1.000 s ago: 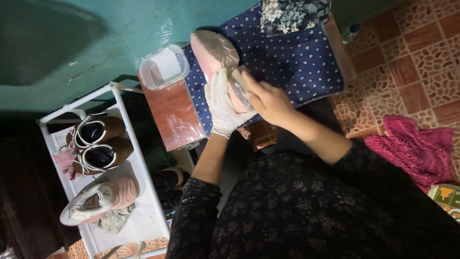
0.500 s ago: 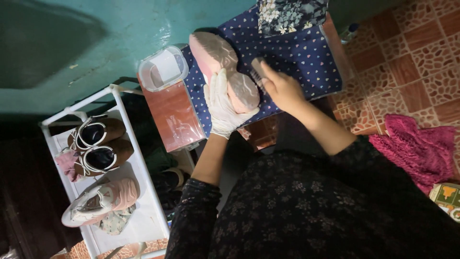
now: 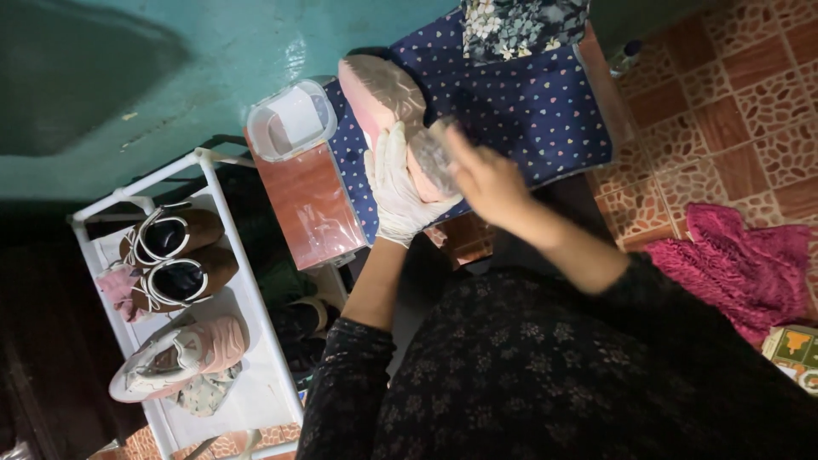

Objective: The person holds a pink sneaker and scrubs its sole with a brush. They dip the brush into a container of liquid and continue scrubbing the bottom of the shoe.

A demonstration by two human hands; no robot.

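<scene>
A pink shoe (image 3: pixel 379 89) lies sole up over a blue cloth with small dots (image 3: pixel 528 102). My left hand (image 3: pixel 396 187), in a white glove, grips the shoe at its heel end from the left. My right hand (image 3: pixel 486 175) is bare and blurred by motion; it sits at the heel of the sole, right next to the gloved fingers. The blur hides whether it holds anything.
A clear plastic tub (image 3: pixel 291 119) stands on a reddish-brown stool (image 3: pixel 311 209). A white rack (image 3: pixel 230 255) at the left holds brown shoes (image 3: pixel 175 255) and a pink-and-white sneaker (image 3: pixel 179 358). A pink towel (image 3: pixel 733 264) lies on the tiled floor. A floral cloth (image 3: pixel 520 25) lies beyond the blue one.
My right hand has shifted back and forth over the heel end of the sole. The gloved left hand and the shoe have stayed put.
</scene>
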